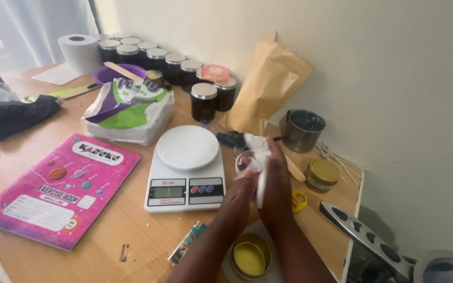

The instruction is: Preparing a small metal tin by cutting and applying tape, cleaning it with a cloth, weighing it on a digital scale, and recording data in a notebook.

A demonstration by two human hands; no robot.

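Observation:
Both my hands meet just right of a white kitchen scale (185, 167). My left hand (239, 196) holds a small clear glass jar (244, 160) from below. My right hand (278, 181) presses a crumpled white tissue (259, 149) against the jar's rim and side. Below my wrists sits an open gold tin (250, 257) with yellow wax inside, resting on a white sheet. Yellow scissors (300, 199) lie just right of my right hand.
Dark jars with silver lids (155, 57) line the wall. A metal pot (302, 130), brown paper bag (268, 86), lidded gold tin (322, 174), wooden stick (294, 167), pink exercise book (61, 188), plastic bag (129, 110), purple bowl (116, 73), toilet roll (79, 52), dark cloth (11, 118).

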